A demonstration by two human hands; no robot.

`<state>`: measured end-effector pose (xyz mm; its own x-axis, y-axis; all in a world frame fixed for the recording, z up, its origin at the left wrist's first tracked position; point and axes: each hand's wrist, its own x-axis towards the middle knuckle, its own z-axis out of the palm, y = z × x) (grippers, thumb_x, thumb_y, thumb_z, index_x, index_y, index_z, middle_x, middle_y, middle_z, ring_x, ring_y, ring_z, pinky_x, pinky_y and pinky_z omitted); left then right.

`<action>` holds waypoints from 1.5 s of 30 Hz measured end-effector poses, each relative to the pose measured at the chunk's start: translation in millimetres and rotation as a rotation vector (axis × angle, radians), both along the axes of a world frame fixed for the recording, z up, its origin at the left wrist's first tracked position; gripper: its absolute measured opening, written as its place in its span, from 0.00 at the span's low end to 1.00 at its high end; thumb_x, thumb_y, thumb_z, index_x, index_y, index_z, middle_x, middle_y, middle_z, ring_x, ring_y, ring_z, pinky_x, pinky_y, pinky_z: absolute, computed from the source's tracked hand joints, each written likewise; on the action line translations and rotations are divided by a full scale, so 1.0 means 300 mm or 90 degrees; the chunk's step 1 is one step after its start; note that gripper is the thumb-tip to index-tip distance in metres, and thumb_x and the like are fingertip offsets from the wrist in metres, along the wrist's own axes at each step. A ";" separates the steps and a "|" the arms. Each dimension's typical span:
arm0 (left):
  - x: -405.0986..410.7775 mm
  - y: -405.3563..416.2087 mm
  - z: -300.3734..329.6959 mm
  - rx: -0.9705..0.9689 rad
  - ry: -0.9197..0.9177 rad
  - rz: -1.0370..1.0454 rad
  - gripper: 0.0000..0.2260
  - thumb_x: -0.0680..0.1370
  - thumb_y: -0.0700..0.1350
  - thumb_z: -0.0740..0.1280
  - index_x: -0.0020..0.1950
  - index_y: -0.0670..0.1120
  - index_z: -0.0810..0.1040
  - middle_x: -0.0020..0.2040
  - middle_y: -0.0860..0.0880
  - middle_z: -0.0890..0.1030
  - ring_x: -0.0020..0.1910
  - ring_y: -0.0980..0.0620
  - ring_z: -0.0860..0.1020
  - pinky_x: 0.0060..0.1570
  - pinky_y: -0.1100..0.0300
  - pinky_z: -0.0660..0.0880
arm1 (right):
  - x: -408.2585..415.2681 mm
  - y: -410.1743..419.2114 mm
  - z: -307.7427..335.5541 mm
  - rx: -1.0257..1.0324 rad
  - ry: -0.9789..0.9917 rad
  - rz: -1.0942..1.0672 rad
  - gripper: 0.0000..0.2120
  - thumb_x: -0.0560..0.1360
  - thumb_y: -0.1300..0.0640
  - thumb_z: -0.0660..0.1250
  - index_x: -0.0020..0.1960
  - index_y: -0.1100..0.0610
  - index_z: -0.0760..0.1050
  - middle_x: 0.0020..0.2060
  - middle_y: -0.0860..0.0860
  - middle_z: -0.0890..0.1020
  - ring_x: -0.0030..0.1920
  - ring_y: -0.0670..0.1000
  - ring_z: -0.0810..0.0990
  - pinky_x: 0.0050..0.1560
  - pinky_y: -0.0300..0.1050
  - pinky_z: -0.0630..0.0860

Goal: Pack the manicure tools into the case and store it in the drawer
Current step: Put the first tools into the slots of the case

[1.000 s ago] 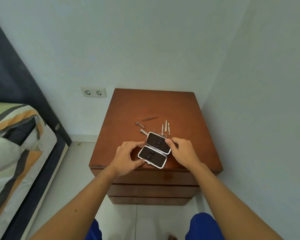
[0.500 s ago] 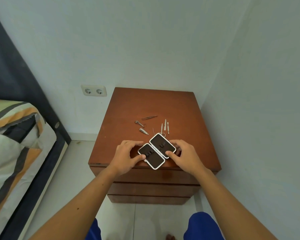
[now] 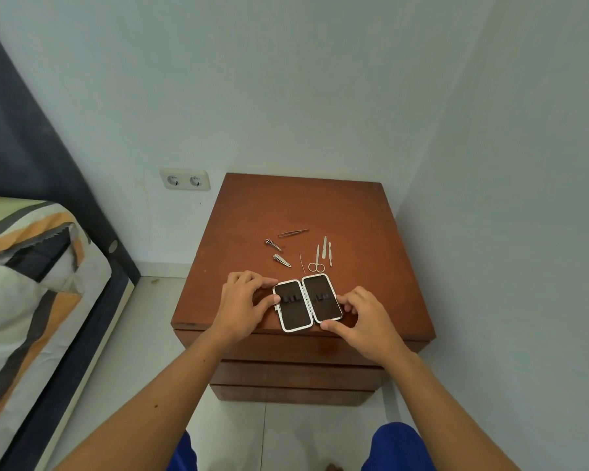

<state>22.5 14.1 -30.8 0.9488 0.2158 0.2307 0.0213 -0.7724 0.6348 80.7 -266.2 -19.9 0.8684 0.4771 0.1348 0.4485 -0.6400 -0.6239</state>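
The manicure case (image 3: 306,301) lies open flat near the front edge of the brown nightstand (image 3: 286,205), its two dark halves side by side with white rims. My left hand (image 3: 244,302) grips its left edge and my right hand (image 3: 366,314) grips its right edge. Behind the case lie loose metal tools: tweezers (image 3: 293,233), two nail clippers (image 3: 273,245) (image 3: 282,260), small scissors (image 3: 316,263), a thin pin (image 3: 301,262) and two slim files (image 3: 327,250). The closed drawer fronts (image 3: 296,372) sit below the top.
A bed with a striped cover (image 3: 31,283) stands at the left, beside a dark headboard (image 3: 31,158). A double wall socket (image 3: 185,179) is left of the nightstand. A wall closes in on the right. My knees in blue (image 3: 398,447) are over the tiled floor.
The case has gone from half-raised and slanted to fully open and flat, turned so its halves lie side by side. Both hands shifted to its outer edges.
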 end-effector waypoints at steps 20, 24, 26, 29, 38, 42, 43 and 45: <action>-0.033 0.073 0.032 0.076 0.119 -0.153 0.52 0.60 0.80 0.71 0.79 0.57 0.66 0.67 0.58 0.68 0.70 0.56 0.60 0.70 0.55 0.61 | 0.087 0.047 0.084 -0.074 0.104 0.085 0.41 0.65 0.41 0.84 0.75 0.44 0.74 0.49 0.45 0.77 0.47 0.42 0.72 0.47 0.35 0.67; -0.036 0.127 0.037 0.077 0.119 -0.168 0.50 0.61 0.79 0.73 0.78 0.58 0.67 0.67 0.59 0.68 0.69 0.58 0.61 0.69 0.56 0.63 | 0.038 0.073 0.051 -0.029 0.099 0.042 0.42 0.65 0.39 0.83 0.76 0.45 0.72 0.50 0.42 0.77 0.52 0.40 0.70 0.48 0.33 0.65; -0.036 0.136 0.036 0.077 0.108 -0.172 0.49 0.61 0.78 0.74 0.77 0.58 0.67 0.67 0.59 0.68 0.68 0.58 0.62 0.70 0.55 0.65 | 0.024 0.086 0.037 -0.022 0.096 0.022 0.42 0.66 0.38 0.82 0.76 0.45 0.72 0.50 0.42 0.77 0.53 0.42 0.70 0.49 0.37 0.67; -0.034 0.136 0.034 0.081 0.098 -0.167 0.49 0.62 0.77 0.73 0.77 0.57 0.67 0.66 0.59 0.68 0.68 0.57 0.62 0.70 0.55 0.65 | 0.020 0.094 0.033 -0.025 0.093 0.014 0.42 0.66 0.36 0.81 0.76 0.44 0.71 0.50 0.42 0.77 0.54 0.44 0.71 0.50 0.40 0.69; -0.026 0.140 0.034 0.108 0.101 -0.150 0.49 0.61 0.80 0.70 0.77 0.58 0.67 0.66 0.59 0.68 0.68 0.56 0.64 0.70 0.52 0.68 | 0.135 0.214 0.074 0.077 0.028 -0.009 0.16 0.77 0.45 0.75 0.63 0.45 0.83 0.46 0.42 0.81 0.52 0.47 0.73 0.50 0.34 0.66; -0.028 0.138 0.040 0.108 0.112 -0.141 0.50 0.61 0.81 0.69 0.77 0.58 0.66 0.68 0.58 0.68 0.69 0.56 0.63 0.71 0.53 0.67 | 0.220 0.345 0.084 0.057 0.019 0.043 0.12 0.78 0.50 0.75 0.60 0.47 0.85 0.48 0.44 0.83 0.54 0.50 0.73 0.56 0.42 0.69; -0.028 0.136 0.040 0.115 0.114 -0.138 0.51 0.61 0.82 0.68 0.78 0.58 0.66 0.69 0.57 0.68 0.70 0.55 0.63 0.72 0.53 0.66 | 0.240 0.371 0.081 0.046 0.017 0.058 0.11 0.78 0.51 0.75 0.61 0.48 0.85 0.48 0.44 0.83 0.54 0.50 0.73 0.57 0.45 0.69; -0.028 0.133 0.039 0.130 0.113 -0.135 0.51 0.61 0.82 0.68 0.78 0.58 0.65 0.71 0.56 0.68 0.71 0.54 0.62 0.73 0.53 0.64 | 0.276 0.417 0.079 0.017 0.014 0.086 0.11 0.79 0.54 0.73 0.62 0.49 0.85 0.49 0.45 0.83 0.53 0.50 0.72 0.58 0.45 0.68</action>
<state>14.2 53.9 -19.1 0.9968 -0.0237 0.0765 -0.0569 -0.8821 0.4677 163.6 -141.0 3.7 0.7992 0.5865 0.1315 0.5161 -0.5573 -0.6505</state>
